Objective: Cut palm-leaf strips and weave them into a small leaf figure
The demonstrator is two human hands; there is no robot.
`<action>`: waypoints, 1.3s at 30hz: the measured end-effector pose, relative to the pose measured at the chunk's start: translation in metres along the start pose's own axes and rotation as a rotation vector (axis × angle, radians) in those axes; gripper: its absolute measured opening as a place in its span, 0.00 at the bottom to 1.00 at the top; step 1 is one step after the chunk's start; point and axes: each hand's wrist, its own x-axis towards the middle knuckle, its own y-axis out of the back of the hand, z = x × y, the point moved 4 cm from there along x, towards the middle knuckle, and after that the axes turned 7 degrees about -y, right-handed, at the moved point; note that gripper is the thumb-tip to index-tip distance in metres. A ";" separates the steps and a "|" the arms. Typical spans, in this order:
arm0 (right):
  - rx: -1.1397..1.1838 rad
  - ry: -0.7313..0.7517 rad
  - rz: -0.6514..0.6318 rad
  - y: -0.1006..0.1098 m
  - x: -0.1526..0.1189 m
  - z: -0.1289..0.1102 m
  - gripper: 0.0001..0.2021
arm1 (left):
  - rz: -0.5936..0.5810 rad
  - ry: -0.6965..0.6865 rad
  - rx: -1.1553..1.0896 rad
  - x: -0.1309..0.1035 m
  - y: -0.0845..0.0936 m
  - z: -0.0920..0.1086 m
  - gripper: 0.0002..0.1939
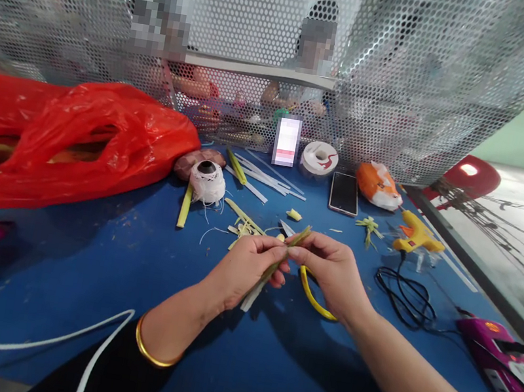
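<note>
Both hands meet over the middle of the blue table, pinching a narrow green leaf strip (254, 293) that slants between them. My left hand (252, 262) wraps the strip, whose pale lower end sticks out below the palm. At its upper part, the thumb and fingers of my right hand (326, 262) are closed on it. Partly hidden beneath the right hand lies a pair of scissors with a yellow handle (313, 297). Just beyond the hands are pale yellow-green leaf scraps (245, 223) and a short rolled leaf piece (294, 215).
A red plastic bag (152, 132) fills the back left, beside a spool of white thread (207, 184). White strips (265, 176), a ribbon roll (319, 159) and a phone (344, 193) lie behind. Rightward are a yellow glue gun (418, 234), black cable (405, 298) and purple box (499, 359).
</note>
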 end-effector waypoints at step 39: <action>-1.072 0.855 0.132 -0.019 -0.028 -0.005 0.07 | 0.211 0.058 -0.627 0.010 0.010 0.000 0.11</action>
